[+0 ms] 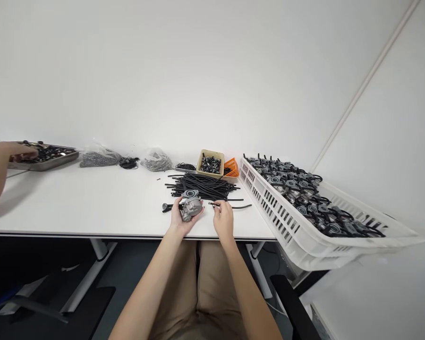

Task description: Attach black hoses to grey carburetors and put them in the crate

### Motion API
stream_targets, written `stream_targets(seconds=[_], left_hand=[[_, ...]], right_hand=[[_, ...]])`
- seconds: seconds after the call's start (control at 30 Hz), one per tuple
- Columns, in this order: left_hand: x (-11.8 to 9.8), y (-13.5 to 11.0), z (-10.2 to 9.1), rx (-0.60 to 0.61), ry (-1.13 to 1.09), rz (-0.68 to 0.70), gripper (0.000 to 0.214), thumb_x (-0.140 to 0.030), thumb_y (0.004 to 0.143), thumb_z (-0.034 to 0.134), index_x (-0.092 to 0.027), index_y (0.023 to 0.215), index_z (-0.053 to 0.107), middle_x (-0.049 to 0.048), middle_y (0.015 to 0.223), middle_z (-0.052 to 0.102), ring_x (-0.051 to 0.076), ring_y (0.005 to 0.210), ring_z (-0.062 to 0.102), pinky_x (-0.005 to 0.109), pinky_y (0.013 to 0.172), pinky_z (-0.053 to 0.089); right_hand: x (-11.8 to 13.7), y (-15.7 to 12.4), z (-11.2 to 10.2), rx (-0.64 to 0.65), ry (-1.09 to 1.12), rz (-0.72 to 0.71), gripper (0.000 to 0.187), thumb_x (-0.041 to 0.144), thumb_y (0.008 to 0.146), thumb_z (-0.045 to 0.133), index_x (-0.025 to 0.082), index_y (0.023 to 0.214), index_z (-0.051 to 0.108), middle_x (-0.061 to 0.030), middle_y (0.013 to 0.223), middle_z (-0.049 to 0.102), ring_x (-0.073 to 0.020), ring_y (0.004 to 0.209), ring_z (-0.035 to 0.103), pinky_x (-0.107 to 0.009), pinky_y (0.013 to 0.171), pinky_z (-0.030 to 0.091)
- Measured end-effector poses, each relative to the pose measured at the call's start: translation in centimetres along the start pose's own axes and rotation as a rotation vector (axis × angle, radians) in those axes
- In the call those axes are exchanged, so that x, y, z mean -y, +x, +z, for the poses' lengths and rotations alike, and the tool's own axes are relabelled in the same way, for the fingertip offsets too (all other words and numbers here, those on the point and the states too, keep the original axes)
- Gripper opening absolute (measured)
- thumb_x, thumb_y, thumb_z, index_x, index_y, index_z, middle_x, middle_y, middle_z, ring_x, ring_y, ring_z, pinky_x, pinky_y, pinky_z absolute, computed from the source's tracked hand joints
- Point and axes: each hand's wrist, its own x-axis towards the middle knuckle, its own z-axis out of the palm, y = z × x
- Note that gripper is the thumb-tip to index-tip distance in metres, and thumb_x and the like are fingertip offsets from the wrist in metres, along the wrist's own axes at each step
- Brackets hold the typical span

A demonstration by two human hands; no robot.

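Fittings [210,165] lie in the tan bin [214,153] beyond the held housing [192,207].

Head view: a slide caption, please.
Left hand cradling a metal housing, right hand pinching a black hose, near piled hoses.

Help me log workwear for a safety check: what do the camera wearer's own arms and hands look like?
Both the left forearm and right forearm are bare, with no sleeve in view. The left hand and right hand are ungloved, and neither wrist shows a watch or band. Any rings are too small to tell.
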Motion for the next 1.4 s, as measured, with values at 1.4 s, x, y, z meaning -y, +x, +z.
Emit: stream_targets(seconds=[1.4], left_hand=[[2.0, 0.4, 1.2, -0.07, 0.298, 0.285, 0.014, -0.026, 0.079, 0.067, -0.017, 0.086, 0.06, -0.0023, 0.065, 0.063, 0.01, 0.047, 0.059, 0.02, 0.049, 0.05]], right_hand=[[-1.2, 0.6, -0.7, -0.066, 0.727, 0.254, 0.018, 0.034, 0.072, 0.065, 0.021, 0.079, 0.054, -0.0026, 0.08, 0.063, -0.0166, 0.077, 0.06, -0.028, 0.068, 0.049]])
